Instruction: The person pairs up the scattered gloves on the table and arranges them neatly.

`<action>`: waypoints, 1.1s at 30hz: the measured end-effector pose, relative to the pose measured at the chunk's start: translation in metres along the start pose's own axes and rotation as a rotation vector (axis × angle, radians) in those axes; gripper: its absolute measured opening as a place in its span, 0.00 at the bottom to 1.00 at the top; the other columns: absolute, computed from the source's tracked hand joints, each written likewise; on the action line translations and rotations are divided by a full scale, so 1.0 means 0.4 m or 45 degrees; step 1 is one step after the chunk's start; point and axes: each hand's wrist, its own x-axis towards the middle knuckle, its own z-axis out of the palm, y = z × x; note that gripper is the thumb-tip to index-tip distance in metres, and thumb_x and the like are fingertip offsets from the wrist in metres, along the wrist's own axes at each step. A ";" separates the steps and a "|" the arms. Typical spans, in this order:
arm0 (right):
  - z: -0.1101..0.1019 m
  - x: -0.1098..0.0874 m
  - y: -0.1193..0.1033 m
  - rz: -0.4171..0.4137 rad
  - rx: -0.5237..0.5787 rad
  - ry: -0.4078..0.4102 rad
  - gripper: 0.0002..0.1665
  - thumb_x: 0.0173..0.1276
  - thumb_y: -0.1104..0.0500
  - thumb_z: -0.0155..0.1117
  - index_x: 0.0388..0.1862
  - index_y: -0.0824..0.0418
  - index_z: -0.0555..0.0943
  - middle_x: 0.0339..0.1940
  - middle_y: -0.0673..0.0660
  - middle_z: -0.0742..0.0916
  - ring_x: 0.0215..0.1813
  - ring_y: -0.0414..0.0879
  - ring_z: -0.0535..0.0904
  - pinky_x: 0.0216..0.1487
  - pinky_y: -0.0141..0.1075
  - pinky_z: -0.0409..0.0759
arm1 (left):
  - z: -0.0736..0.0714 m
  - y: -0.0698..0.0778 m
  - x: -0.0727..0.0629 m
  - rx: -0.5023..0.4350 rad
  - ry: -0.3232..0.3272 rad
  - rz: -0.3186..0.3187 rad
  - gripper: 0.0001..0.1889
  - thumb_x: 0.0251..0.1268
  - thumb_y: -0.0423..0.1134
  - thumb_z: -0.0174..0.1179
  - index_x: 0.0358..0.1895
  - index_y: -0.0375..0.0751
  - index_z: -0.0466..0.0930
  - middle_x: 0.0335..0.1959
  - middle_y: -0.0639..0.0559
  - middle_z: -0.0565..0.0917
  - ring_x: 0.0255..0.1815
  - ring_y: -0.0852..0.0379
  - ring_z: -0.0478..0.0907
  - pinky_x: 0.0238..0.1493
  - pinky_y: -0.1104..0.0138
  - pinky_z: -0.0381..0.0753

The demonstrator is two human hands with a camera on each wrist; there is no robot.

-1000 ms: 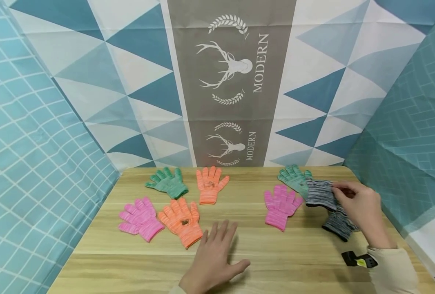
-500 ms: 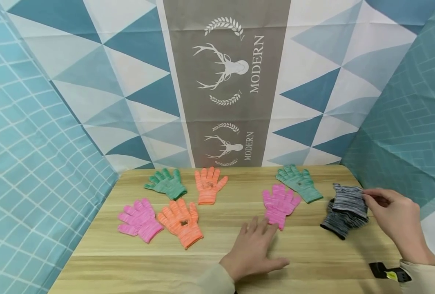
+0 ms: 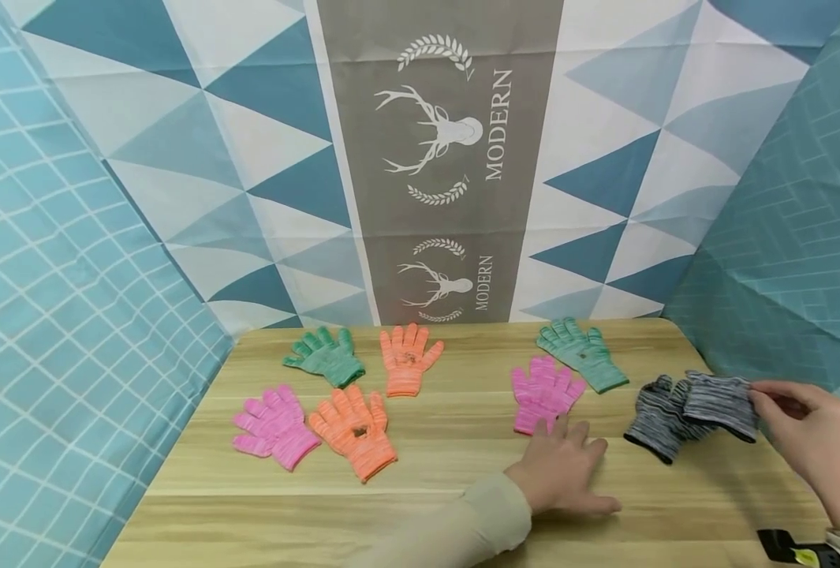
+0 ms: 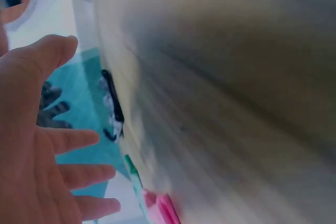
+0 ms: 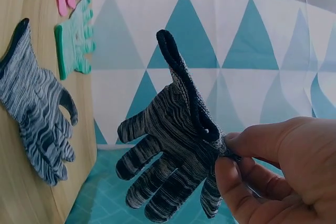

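Observation:
My right hand (image 3: 813, 442) pinches a grey-and-black knit glove (image 3: 721, 404) by the edge of its dark cuff. In the right wrist view this glove hangs in the air, its fingers pointing down. A second grey-and-black glove (image 3: 659, 424) lies on the table, partly overlapped by the held one in the head view. My left hand (image 3: 565, 465) is spread palm down with nothing in it, its fingertips right at the cuff of a pink glove (image 3: 543, 390). Behind that pink glove lies a light green glove (image 3: 586, 356).
On the left of the wooden table (image 3: 448, 465) lie a pink glove (image 3: 274, 426), an orange glove (image 3: 356, 432), another orange glove (image 3: 405, 361) and a green glove (image 3: 327, 356). A patterned cloth (image 3: 455, 181) rises behind the table's far edge.
My right hand has carried the grey-and-black glove rightward and nearer, off the light green glove. My left hand has slid right from the table's middle to the pink glove's cuff.

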 end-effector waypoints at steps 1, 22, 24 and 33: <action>0.000 0.001 0.002 0.018 0.002 -0.010 0.09 0.69 0.72 0.64 0.44 0.79 0.84 0.43 0.79 0.85 0.30 0.07 0.53 0.24 0.17 0.61 | 0.002 0.007 0.013 0.037 -0.007 0.007 0.42 0.59 0.84 0.44 0.72 0.68 0.68 0.72 0.61 0.71 0.77 0.48 0.65 0.69 0.51 0.73; 0.005 -0.005 0.023 0.074 0.051 0.037 0.09 0.70 0.75 0.61 0.44 0.83 0.82 0.41 0.83 0.83 0.28 0.08 0.54 0.24 0.15 0.60 | 0.021 0.071 0.165 0.198 -0.122 0.218 0.24 0.77 0.68 0.43 0.68 0.70 0.73 0.72 0.71 0.69 0.71 0.63 0.68 0.66 0.66 0.74; 0.005 -0.004 0.024 0.055 0.058 0.034 0.09 0.69 0.76 0.61 0.44 0.83 0.82 0.41 0.83 0.84 0.28 0.08 0.54 0.24 0.14 0.61 | 0.017 0.070 0.165 0.192 -0.076 0.233 0.17 0.80 0.62 0.46 0.61 0.69 0.78 0.63 0.72 0.77 0.61 0.67 0.75 0.59 0.69 0.77; 0.016 -0.009 0.039 0.081 0.000 -0.011 0.10 0.71 0.72 0.61 0.46 0.80 0.83 0.43 0.80 0.84 0.29 0.09 0.53 0.24 0.18 0.61 | 0.010 0.084 0.149 0.215 0.000 0.321 0.10 0.78 0.48 0.56 0.37 0.69 0.85 0.37 0.71 0.85 0.37 0.71 0.81 0.35 0.71 0.80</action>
